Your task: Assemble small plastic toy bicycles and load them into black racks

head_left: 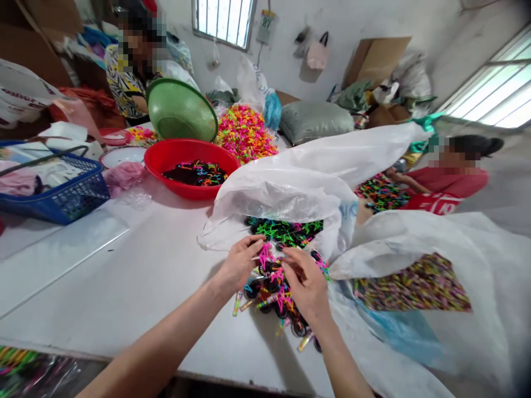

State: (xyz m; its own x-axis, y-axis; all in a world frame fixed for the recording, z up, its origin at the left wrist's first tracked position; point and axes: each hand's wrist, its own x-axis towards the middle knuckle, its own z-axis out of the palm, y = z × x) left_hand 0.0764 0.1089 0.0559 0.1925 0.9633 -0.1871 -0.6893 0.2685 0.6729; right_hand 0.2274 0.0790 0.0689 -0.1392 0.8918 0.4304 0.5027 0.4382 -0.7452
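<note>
Both hands are close together over a pile of small plastic toy bicycles (284,298) with black wheels, lying on the white table. My left hand (240,265) pinches a pink toy bicycle (265,254) between thumb and fingers. Facing it, my right hand (309,284) has its fingers bent and drawn together; what is between their tips is too small to make out. Small clear tubes with colourful contents (305,341) lie among the toys. Just beyond my hands, a white sack (274,193) opens toward me, with many green and black toy bicycles (286,232) inside.
At right, another white sack (489,276) holds many small colourful wrapped pieces (418,284). A red basin (186,190), a green basin (182,110) and a blue basket (78,193) stand at left. One person (133,72) is behind the basins, another (452,171) at right.
</note>
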